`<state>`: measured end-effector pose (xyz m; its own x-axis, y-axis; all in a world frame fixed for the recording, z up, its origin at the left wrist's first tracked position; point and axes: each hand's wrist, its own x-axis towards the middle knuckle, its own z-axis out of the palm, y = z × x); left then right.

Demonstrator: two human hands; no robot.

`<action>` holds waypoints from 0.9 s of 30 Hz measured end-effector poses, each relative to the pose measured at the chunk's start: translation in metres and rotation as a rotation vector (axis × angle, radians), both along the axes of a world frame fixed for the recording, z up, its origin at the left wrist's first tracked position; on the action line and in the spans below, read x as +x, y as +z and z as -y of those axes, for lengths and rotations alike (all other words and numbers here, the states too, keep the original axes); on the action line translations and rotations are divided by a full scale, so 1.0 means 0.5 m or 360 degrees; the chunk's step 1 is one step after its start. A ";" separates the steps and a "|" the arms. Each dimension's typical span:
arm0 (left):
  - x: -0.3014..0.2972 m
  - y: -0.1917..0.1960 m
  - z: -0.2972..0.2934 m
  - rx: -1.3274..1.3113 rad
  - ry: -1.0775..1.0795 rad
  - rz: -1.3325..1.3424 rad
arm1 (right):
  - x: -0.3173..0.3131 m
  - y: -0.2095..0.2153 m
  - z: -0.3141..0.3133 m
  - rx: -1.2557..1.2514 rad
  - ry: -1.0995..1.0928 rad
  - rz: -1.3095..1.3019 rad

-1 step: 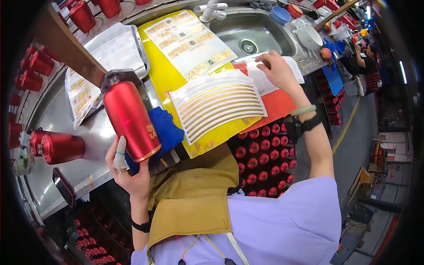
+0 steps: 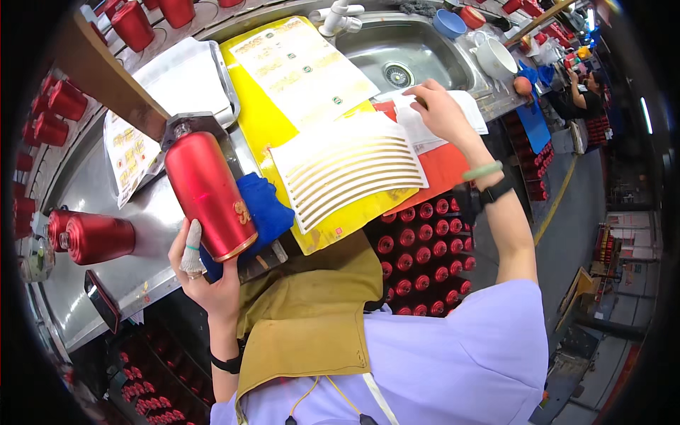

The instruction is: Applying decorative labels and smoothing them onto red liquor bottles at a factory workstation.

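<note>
Upright, red bottle (image 2: 210, 194) in left hand (image 2: 207, 273).

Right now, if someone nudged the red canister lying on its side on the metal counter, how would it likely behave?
The red canister is round and lies on its side on the smooth steel counter, so it would probably roll. Its glossy surface looks slippery. It seems rigid; the left hand holds a similar red bottle up alone, suggesting modest weight.

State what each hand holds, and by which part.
The left hand grips the red metal bottle at its lower end. The right hand pinches a white sheet; the exact spot is hidden.
</note>
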<state>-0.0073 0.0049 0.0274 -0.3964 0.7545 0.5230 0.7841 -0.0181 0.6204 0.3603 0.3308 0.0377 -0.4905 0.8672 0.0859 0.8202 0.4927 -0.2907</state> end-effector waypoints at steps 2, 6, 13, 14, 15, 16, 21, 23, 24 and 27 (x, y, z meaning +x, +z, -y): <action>-0.002 -0.002 0.002 -0.0001 0.0008 -0.0003 | -0.004 -0.041 -0.033 0.0050 0.0119 -0.0035; -0.004 -0.008 -0.001 -0.0013 0.0018 -0.0047 | -0.026 -0.046 -0.059 0.0180 0.0293 0.0270; -0.001 -0.018 -0.006 0.0032 0.0028 -0.0054 | -0.021 -0.039 -0.042 0.0703 0.0481 0.0277; -0.002 -0.019 -0.007 0.0034 0.0024 -0.0039 | -0.017 -0.037 -0.037 0.0795 0.0474 0.0297; -0.003 -0.019 -0.007 0.0036 0.0018 -0.0024 | -0.012 -0.032 -0.031 0.0887 0.0465 0.0319; -0.003 -0.020 -0.009 0.0038 0.0010 -0.0023 | -0.004 -0.022 -0.020 0.0888 0.0457 0.0322; -0.007 -0.024 -0.009 0.0055 0.0022 -0.0069 | 0.056 0.057 0.048 0.1135 0.0187 0.0240; -0.013 -0.024 -0.006 0.0052 0.0018 -0.0085 | 0.101 0.081 0.070 0.1153 0.0052 0.0188; -0.014 -0.025 -0.004 0.0045 0.0025 -0.0107 | 0.131 0.091 0.076 0.1129 0.0012 0.0161; -0.011 -0.024 -0.005 0.0053 0.0016 -0.0056 | 0.269 0.125 0.093 0.0923 -0.0256 0.0546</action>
<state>-0.0129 0.0073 0.0155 -0.3850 0.7323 0.5618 0.8058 -0.0302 0.5915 0.4946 0.2843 0.1004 -0.4422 0.7922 0.4205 0.8944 0.3549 0.2721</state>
